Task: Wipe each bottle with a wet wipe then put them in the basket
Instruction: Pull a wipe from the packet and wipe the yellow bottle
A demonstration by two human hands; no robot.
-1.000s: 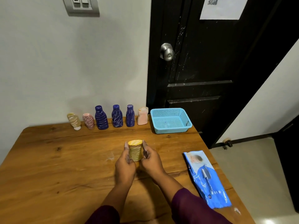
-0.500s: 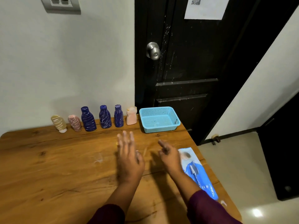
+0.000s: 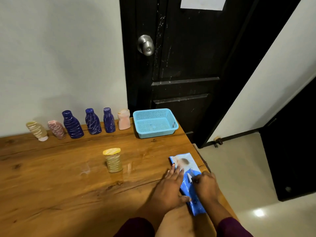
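A yellow bottle (image 3: 113, 160) stands upside down alone in the middle of the wooden table (image 3: 51, 177). A blue pack of wet wipes (image 3: 187, 170) lies near the table's right edge. My left hand (image 3: 171, 186) presses flat on the pack's left side with straight fingers. My right hand (image 3: 206, 184) pinches the white flap tab on top of the pack. The light blue basket (image 3: 171, 115) sits at the back right corner with nothing in it. Several bottles line the wall: a tan one (image 3: 36, 130), a pink one (image 3: 57, 129), three dark blue ones (image 3: 72, 124), a pale pink one (image 3: 124, 119).
The table's right edge runs just beside the wipes pack, with tiled floor (image 3: 239, 168) below. A black door (image 3: 179, 65) with a metal knob (image 3: 146, 45) stands behind the basket. A white wall backs the bottle row.
Both hands let go of the yellow bottle, which now stands alone, and moved right to the wipes pack. The view has swung to the right and down.
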